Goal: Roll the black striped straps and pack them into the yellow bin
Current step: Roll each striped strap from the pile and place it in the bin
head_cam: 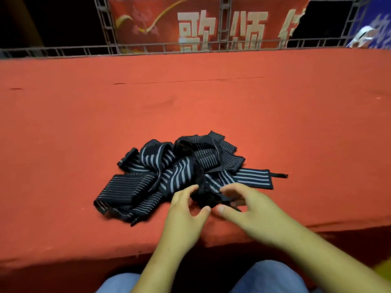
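Note:
A tangled heap of black straps with grey stripes (177, 168) lies on the red tabletop near its front edge. One strap end with a thin black tab (279, 175) sticks out flat to the right. My left hand (186, 210) and my right hand (247, 206) meet at the near side of the heap. Both pinch a dark crumpled strap end (206, 197) between fingers and thumb. A yellow patch (380, 271) shows at the lower right corner; I cannot tell whether it is the bin.
The red cloth-covered table (190, 98) stretches far back and to both sides. A metal rail frame (148, 47) runs along its far edge, with a red banner (190, 24) behind. My blue-trousered knees (270, 278) sit below the front edge.

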Demonstrator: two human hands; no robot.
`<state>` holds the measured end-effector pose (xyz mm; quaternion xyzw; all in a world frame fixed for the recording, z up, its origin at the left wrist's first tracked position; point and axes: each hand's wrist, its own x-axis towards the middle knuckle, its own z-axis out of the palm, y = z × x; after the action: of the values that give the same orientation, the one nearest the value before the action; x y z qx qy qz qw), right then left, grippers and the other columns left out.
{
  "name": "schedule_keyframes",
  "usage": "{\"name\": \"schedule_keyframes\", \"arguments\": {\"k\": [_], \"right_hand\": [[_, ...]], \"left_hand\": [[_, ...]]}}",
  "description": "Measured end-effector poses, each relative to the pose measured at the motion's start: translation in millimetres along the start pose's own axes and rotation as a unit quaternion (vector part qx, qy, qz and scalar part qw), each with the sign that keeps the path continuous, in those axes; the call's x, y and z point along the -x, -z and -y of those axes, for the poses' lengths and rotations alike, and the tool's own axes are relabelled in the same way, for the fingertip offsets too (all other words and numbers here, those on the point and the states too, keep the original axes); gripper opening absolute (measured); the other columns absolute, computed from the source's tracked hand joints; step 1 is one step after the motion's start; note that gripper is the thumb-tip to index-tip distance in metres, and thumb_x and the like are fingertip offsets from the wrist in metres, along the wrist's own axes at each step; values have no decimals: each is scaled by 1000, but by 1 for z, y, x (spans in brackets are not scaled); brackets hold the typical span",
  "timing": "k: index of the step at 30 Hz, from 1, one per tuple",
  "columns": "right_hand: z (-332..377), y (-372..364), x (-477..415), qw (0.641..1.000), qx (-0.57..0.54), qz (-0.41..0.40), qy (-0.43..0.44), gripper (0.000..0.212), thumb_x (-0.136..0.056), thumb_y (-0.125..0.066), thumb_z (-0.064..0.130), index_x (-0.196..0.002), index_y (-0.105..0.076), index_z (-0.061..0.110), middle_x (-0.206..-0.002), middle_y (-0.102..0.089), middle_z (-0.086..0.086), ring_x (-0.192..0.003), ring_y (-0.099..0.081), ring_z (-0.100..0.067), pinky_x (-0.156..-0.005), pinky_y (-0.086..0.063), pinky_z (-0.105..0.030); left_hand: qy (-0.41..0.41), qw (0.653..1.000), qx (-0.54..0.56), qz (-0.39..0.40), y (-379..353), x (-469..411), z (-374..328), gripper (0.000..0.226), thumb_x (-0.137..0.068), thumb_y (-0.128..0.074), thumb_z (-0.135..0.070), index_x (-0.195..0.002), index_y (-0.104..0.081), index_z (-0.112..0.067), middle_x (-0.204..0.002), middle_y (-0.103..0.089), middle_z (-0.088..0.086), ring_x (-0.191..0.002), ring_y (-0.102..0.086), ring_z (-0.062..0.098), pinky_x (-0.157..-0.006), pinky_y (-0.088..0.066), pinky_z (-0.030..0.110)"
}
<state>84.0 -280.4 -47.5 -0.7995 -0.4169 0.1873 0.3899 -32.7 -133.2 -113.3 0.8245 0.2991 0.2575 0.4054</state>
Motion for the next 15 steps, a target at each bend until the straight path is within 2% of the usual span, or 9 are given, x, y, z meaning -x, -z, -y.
{"name": "schedule_keyframes", "arguments": {"k": [2,3,5,7,10,11,13,14,15], "right_hand": [[-10,-27,-22,999,-31,-23,3,30,-88,-81,30,-109,-61,40,-105,-66,28,-97,-59,23,-96,-47,-11],[-14,-37,-30,999,-38,-33,3,28,-88,-80,30,-109,-63,38,-104,-68,26,-98,-61,20,-95,-47,-12],[-23,-54,-44,997,-34,-64,7,23,-89,-76,26,-110,-69,29,-102,-73,16,-99,-67,2,-95,-52,-25],[-28,-61,-52,995,-43,-93,10,19,-92,-70,11,-105,-72,25,-98,-75,12,-94,-69,-4,-92,-53,-31],[-31,-59,-50,988,-95,-116,-22,25,-93,-63,-1,-93,-72,22,-91,-76,10,-84,-65,6,-83,-50,-19],[-31,-56,-47,984,-130,-113,-43,26,-93,-61,-2,-91,-73,21,-89,-77,7,-85,-67,3,-84,-52,-22],[-31,-54,-38,959,-250,-98,-92,26,-90,-56,-2,-91,-74,18,-89,-78,-1,-87,-70,-16,-86,-56,-42],[-29,-53,-32,935,-325,-84,-116,27,-89,-52,-3,-90,-73,15,-87,-77,-5,-83,-69,-22,-81,-57,-47],[-27,-53,-25,909,-389,-65,-136,31,-89,-47,-8,-89,-71,11,-83,-75,-9,-78,-67,-23,-75,-57,-45]], "left_hand": [[-15,999,9,34,1,1,1,51,-89,-77,-23,-135,-59,-32,-128,-58,-17,-117,-56,-4,-106,-39,11],[-25,998,17,48,0,2,1,48,-91,-75,-20,-134,-59,-33,-128,-59,-19,-118,-55,-8,-107,-39,13],[-28,996,31,75,2,6,5,47,-92,-71,-16,-135,-59,-33,-131,-59,-22,-121,-53,-12,-110,-41,20],[-18,996,38,78,6,7,12,49,-94,-69,-18,-139,-57,-34,-135,-57,-24,-124,-53,-9,-111,-43,25],[22,997,53,54,17,6,23,49,-95,-68,-25,-139,-52,-40,-136,-57,-23,-123,-54,-8,-109,-45,24],[45,996,65,51,21,5,25,49,-96,-68,-27,-139,-51,-41,-136,-58,-22,-122,-55,-8,-107,-45,22],[87,990,101,55,24,4,27,50,-96,-69,-29,-141,-49,-38,-135,-61,-17,-120,-56,-10,-102,-44,14],[99,985,124,64,25,4,25,49,-97,-69,-29,-141,-50,-34,-134,-63,-14,-118,-58,-11,-99,-44,10],[107,979,154,74,24,4,23,48,-98,-68,-28,-142,-50,-31,-133,-64,-12,-116,-60,-11,-94,-44,6]]}}
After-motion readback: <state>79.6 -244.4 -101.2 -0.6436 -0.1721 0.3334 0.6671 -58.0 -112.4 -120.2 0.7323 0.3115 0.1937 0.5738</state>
